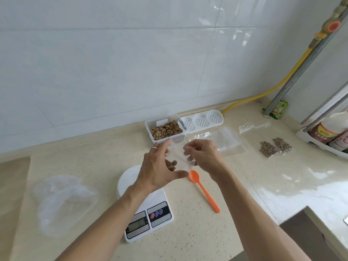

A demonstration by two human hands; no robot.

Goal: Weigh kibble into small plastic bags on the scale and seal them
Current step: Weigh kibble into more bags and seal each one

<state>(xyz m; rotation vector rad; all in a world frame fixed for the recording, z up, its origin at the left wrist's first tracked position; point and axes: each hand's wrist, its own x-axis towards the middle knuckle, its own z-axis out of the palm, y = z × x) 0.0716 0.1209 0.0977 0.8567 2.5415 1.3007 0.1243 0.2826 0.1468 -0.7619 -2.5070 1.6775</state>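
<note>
Both hands hold a small clear plastic bag in the air above the counter, behind the white scale. My left hand grips the bag's left side between thumb and fingers. My right hand pinches its right edge. A few brown kibbles show low in the bag by my left fingers. A clear tub of kibble stands behind the hands. An orange spoon lies to the right of the scale. Two filled bags of kibble lie at the right.
A stack of flat clear bags lies behind my right hand. A white perforated tray sits by the wall. A crumpled clear plastic sheet lies at the left. Bottles on a white rack and a yellow hose stand at the right.
</note>
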